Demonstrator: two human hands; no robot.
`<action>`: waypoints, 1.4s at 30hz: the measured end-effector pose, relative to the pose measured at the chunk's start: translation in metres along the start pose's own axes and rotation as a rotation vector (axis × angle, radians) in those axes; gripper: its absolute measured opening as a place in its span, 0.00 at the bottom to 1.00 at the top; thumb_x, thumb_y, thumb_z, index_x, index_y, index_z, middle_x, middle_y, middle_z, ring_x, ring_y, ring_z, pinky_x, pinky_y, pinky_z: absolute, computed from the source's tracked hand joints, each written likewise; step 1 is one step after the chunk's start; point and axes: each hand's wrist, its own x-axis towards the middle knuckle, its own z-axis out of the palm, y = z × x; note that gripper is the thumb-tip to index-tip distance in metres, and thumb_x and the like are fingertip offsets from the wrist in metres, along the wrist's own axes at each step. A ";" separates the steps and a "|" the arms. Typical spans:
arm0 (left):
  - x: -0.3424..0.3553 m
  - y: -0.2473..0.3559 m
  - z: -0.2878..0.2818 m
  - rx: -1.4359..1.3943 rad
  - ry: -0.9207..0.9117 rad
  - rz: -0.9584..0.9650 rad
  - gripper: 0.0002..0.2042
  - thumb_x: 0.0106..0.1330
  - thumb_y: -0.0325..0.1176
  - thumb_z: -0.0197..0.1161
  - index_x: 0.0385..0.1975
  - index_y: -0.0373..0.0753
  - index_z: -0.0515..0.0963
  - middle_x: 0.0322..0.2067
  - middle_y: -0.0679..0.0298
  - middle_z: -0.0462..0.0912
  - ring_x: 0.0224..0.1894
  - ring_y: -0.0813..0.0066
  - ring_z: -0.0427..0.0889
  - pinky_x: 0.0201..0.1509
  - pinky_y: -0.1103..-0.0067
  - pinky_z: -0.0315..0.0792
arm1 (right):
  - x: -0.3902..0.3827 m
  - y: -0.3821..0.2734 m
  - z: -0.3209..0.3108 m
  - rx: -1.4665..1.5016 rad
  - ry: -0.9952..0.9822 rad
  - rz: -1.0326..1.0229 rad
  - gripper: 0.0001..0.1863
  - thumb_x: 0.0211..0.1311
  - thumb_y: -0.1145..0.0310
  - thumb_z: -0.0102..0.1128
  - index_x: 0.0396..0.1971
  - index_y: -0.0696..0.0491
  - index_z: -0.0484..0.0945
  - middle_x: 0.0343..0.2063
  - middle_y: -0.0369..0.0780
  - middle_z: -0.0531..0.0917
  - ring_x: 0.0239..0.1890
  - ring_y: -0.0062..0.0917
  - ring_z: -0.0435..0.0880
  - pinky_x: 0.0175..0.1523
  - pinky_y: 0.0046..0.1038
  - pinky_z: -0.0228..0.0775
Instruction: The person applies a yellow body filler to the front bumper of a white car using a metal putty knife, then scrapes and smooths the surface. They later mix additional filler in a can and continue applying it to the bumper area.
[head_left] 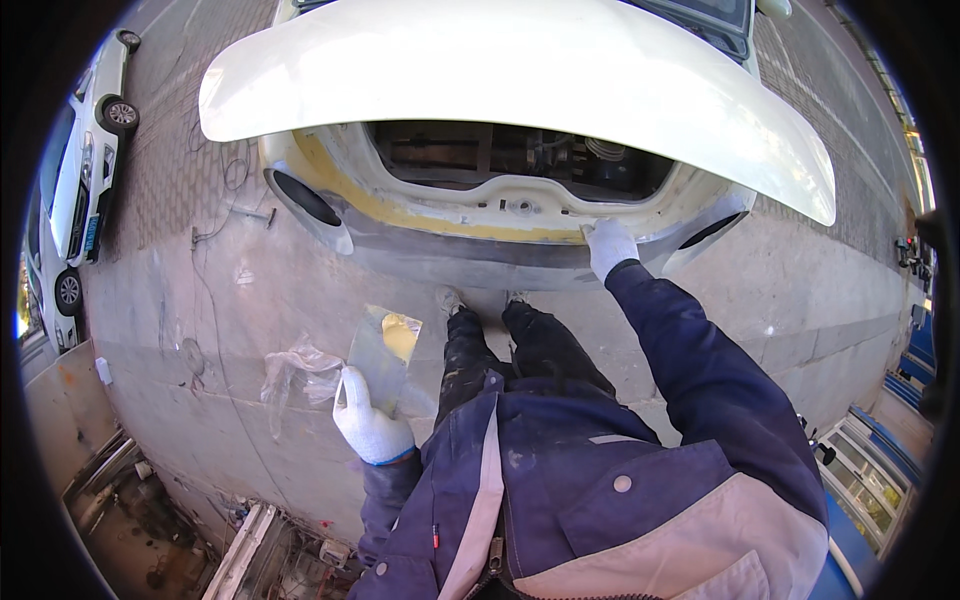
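I stand behind a white car (480, 215) with its boot lid (520, 70) raised. My right hand (608, 245), in a white glove, reaches out and presses on the rear panel edge, where yellow filler (430, 218) runs along the lip. Whether it holds a small tool there is hidden. My left hand (368, 425), also gloved, grips a flat metal board (382, 352) with a dab of yellow putty (400, 335) on it, held low at my left side. My dark legs and shoes (480, 300) stand close to the bumper.
A crumpled clear plastic sheet (295, 370) lies on the concrete at my left. A second white car (85, 170) is parked at far left. Cables trail on the paving near it. Clutter and boards sit at lower left (250, 550).
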 end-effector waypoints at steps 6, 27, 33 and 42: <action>0.001 0.012 0.003 -0.536 0.102 -0.445 0.22 0.90 0.39 0.52 0.54 0.19 0.78 0.44 0.52 0.86 0.45 0.72 0.87 0.49 0.73 0.83 | -0.001 -0.019 -0.001 -0.017 0.015 -0.139 0.16 0.72 0.69 0.59 0.56 0.49 0.87 0.43 0.43 0.87 0.50 0.41 0.87 0.54 0.44 0.82; -0.006 -0.012 -0.006 0.158 0.034 0.154 0.34 0.65 0.10 0.62 0.74 0.33 0.72 0.49 0.44 0.85 0.45 0.50 0.89 0.51 0.67 0.84 | -0.023 0.023 0.009 0.094 0.027 0.036 0.18 0.71 0.69 0.58 0.55 0.48 0.89 0.44 0.46 0.88 0.51 0.44 0.87 0.56 0.46 0.81; -0.003 0.000 -0.001 0.110 -0.026 0.111 0.30 0.67 0.11 0.62 0.72 0.30 0.73 0.47 0.44 0.85 0.44 0.50 0.89 0.50 0.67 0.83 | -0.014 0.023 0.018 0.216 0.101 0.050 0.21 0.70 0.71 0.56 0.58 0.46 0.89 0.43 0.44 0.89 0.49 0.44 0.86 0.56 0.45 0.80; 0.002 0.013 0.009 0.139 -0.080 0.220 0.33 0.62 0.11 0.62 0.72 0.29 0.73 0.46 0.42 0.85 0.44 0.45 0.88 0.51 0.65 0.82 | -0.029 0.012 0.038 0.264 0.096 -0.023 0.17 0.73 0.70 0.54 0.52 0.46 0.91 0.41 0.44 0.90 0.49 0.45 0.87 0.57 0.45 0.80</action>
